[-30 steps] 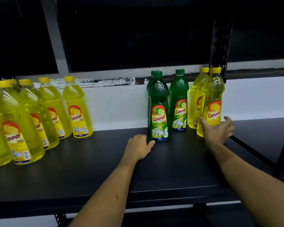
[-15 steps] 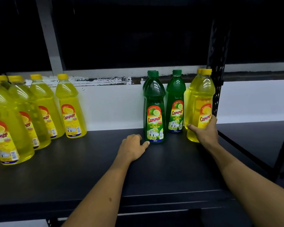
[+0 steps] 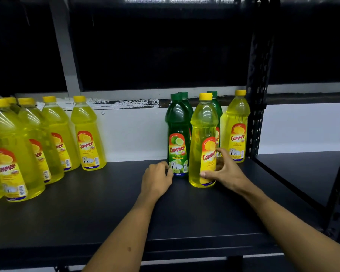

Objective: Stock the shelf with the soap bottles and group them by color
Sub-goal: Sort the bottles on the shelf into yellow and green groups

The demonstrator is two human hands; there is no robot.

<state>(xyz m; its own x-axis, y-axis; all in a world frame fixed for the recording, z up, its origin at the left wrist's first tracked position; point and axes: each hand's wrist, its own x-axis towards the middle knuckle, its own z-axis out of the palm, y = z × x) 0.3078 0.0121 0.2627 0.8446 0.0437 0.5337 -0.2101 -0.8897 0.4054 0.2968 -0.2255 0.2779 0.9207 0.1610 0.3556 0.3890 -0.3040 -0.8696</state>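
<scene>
Two bare forearms are seen reaching in from the bottom edge over a black shelf (image 3: 86,216), whose front lip crosses nearest the camera.

The left hand (image 3: 157,178) is laid on the shelf surface with the fingers curled loosely; its knuckles are touching or almost touching the base of a green soap bottle (image 3: 178,138). Nothing is held in it.

The right hand (image 3: 225,171) is wrapped around the lower part of a yellow soap bottle (image 3: 203,138), with the thumb pressed across the front of the label and the fingers curved round the far side. This bottle is stood upright on the shelf, just right of the green bottle and slightly nearer the camera.

Behind these two, more green bottles (image 3: 216,108) are partly hidden, only caps and shoulders being shown. Further right, another yellow bottle (image 3: 237,130) is placed near the back, beside a black perforated upright post (image 3: 260,75).

On the left side, well apart from this cluster, a group of yellow bottles (image 3: 47,138) is lined up diagonally from the near left edge towards the back wall. All labels are printed with a red and yellow brand mark.

A white wall (image 3: 135,134) is seen behind the shelf, with a dark space above it.
</scene>
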